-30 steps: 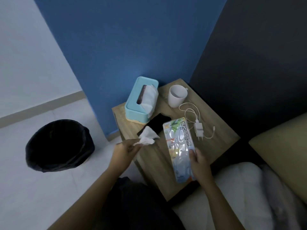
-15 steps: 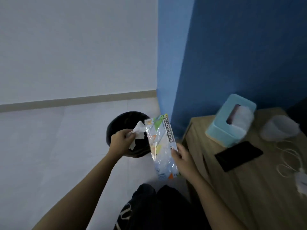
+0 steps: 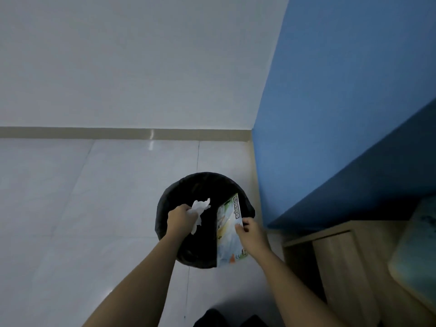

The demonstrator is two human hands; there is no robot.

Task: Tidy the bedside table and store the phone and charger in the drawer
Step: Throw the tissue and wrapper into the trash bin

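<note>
My left hand (image 3: 180, 219) grips a crumpled white tissue (image 3: 200, 210) right above the mouth of a round black bin (image 3: 205, 182) on the floor. My right hand (image 3: 251, 233) pinches a flat plastic scissors package (image 3: 230, 228) by its edge, held upright over the bin's right side. The wooden bedside table (image 3: 335, 253) shows at the lower right, with part of the light blue tissue box (image 3: 415, 260) on it. The phone and charger are out of view.
The bin stands on pale floor tiles (image 3: 94, 208) close to the blue wall (image 3: 330, 114) and the table's left side. A white wall with a beige skirting strip (image 3: 94, 132) runs behind it. Dark clothing shows at the bottom edge.
My view has swung left from the table to the bin. Both hands carried the tissue and the scissors package off the table and now hold them over the bin's opening.
</note>
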